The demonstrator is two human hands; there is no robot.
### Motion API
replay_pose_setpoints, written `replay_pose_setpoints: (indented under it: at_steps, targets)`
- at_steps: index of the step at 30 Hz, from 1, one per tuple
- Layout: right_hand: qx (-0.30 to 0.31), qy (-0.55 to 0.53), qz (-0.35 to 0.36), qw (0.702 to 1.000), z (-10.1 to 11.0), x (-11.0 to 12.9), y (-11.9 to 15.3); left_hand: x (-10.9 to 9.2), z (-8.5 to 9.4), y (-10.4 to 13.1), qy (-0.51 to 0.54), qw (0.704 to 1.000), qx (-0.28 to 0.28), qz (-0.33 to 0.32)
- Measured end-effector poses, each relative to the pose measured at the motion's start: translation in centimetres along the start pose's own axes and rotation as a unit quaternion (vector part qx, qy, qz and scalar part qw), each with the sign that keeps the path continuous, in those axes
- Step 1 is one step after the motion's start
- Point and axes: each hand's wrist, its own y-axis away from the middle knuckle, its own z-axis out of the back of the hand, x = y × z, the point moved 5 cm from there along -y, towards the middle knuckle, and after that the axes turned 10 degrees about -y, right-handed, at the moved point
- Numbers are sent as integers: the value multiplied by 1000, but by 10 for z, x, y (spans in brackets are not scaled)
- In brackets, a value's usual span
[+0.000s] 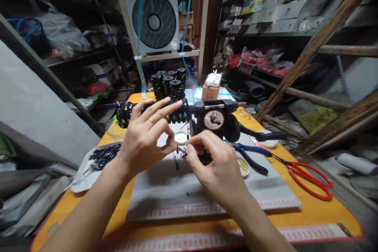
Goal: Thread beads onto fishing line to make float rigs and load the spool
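My left hand (147, 138) is raised over the white board (165, 193), thumb and index finger pinched together while the other fingers stretch out. Whatever sits in that pinch is too small to make out. To its right, my right hand (215, 161) has thumb and index finger pressed together near a small dark piece. A small round white dish (181, 138) shows between the two hands. Behind them stands a black machine (215, 119) with a round dial. A rod of black spools with coloured bits (124, 114) runs left from it, partly behind my left hand.
A white tray of black pieces (104, 156) lies left. On the right are blue-handled pliers (251, 155), red-handled scissors (310, 179) and a dish of small gold pieces (243, 166). Black spools (169, 82) and a small box (210, 91) stand behind, before a fan (153, 19).
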Motion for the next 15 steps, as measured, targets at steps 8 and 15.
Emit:
replay_pose_setpoints:
  at_steps: [8, 15]
  targets:
    - [55, -20, -1, 998, 6, -1, 45, -54, 12, 83, 126, 960, 102, 230]
    - [103, 19, -33, 994, 3, -17, 84, -77, -10, 117, 183, 916, 194, 298]
